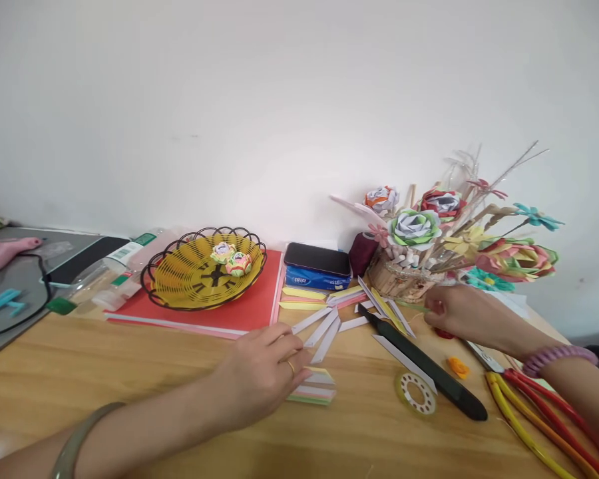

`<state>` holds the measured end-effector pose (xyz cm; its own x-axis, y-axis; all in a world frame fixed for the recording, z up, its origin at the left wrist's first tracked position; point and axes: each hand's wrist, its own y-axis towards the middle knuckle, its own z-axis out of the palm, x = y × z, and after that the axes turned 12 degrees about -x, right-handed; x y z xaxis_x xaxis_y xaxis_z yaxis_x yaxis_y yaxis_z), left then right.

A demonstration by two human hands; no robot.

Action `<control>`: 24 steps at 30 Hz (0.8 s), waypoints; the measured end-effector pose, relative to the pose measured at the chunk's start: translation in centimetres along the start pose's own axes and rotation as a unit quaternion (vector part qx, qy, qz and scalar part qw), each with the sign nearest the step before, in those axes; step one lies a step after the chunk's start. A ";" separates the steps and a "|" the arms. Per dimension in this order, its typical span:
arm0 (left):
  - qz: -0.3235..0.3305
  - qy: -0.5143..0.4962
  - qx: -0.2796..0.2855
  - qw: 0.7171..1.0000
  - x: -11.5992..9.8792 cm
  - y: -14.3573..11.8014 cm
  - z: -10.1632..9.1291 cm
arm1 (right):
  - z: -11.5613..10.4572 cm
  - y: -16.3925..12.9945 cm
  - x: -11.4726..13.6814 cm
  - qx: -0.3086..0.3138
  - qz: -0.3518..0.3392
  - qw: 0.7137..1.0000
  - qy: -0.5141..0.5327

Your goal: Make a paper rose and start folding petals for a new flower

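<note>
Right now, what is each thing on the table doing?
left hand: resting on the folded paper stack
right hand: fingers curled, touching something red beside the flower basket
yellow basket: upright, two paper roses inside
tape roll: lying flat
phone: screen dark, on a blue pack

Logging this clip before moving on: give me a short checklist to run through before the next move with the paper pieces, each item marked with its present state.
1. Left hand on the folded paper stack: ok, fingers rest on its edge.
2. Right hand at the base of the flower basket: ok; whether it grips anything, cannot tell.
3. Loose paper strips within reach between the hands: ok.
4. Black knife lying flat, untouched: ok.
5. Tape roll lying apart from the stack: ok.
6. Yellow basket holding two paper roses, away from both hands: ok.
</note>
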<state>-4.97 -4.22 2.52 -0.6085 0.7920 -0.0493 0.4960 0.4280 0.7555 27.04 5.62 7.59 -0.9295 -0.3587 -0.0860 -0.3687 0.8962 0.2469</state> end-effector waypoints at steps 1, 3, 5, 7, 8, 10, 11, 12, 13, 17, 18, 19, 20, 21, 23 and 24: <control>-0.008 -0.010 0.002 1.000 0.0 0.2 -0.1 | -0.6 -0.4 -0.1 0.004 0.012 1.000 0.015; -0.042 -0.043 0.017 0.998 -0.1 0.5 -0.2 | -1.6 -1.6 -0.1 0.009 0.030 0.998 0.047; -0.114 -0.108 0.042 0.987 -0.3 0.8 0.0 | -2.2 -3.1 0.5 0.007 0.054 0.991 0.120; -0.238 -0.215 0.082 0.944 -0.8 1.4 0.5 | -2.3 -4.6 2.0 -0.003 0.136 0.938 0.319; -0.311 -0.278 0.107 0.902 -1.2 1.8 0.8 | -2.2 -5.3 3.1 -0.012 0.174 0.905 0.387; -0.473 -0.413 0.149 0.764 -1.8 2.6 1.5 | -1.7 -6.4 5.7 -0.019 0.228 0.853 0.468; -0.522 -0.472 0.142 0.696 -2.1 3.0 1.8 | -1.4 -6.8 7.2 -0.010 0.226 0.839 0.495; -0.555 -0.514 0.125 0.643 -2.4 3.4 2.2 | -1.1 -7.1 8.5 0.000 0.222 0.833 0.507; -0.568 -0.545 0.098 0.608 -2.5 3.7 2.5 | -0.8 -7.3 9.8 0.018 0.217 0.832 0.510; -0.619 -0.579 -0.001 0.531 -2.5 4.1 3.2 | -0.2 -7.4 13.1 0.027 0.157 0.874 0.459; -0.621 -0.576 -0.011 0.531 -2.5 4.0 3.2 | -0.1 -7.2 13.4 0.031 0.146 0.880 0.450; -0.619 -0.574 -0.015 0.535 -2.4 3.9 3.2 | -0.1 -7.0 13.7 0.037 0.141 0.880 0.451; -0.615 -0.573 -0.016 0.541 -2.3 3.8 3.2 | -0.1 -6.8 13.8 0.042 0.141 0.875 0.461; -0.612 -0.572 -0.015 0.547 -2.3 3.6 3.2 | 0.0 -6.5 13.9 0.045 0.144 0.867 0.476; -0.609 -0.571 -0.009 0.551 -2.2 3.5 3.1 | 0.2 -6.1 14.2 0.048 0.149 0.853 0.498; -0.609 -0.571 -0.005 0.550 -2.2 3.4 3.1 | 0.4 -5.9 14.4 0.052 0.151 0.851 0.501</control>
<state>-0.06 -3.17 3.19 0.3038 -0.3209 -0.8971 0.1439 0.9462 -0.2897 15.79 -4.72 4.48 -0.5247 -0.1046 0.8448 -0.1621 0.9865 0.0215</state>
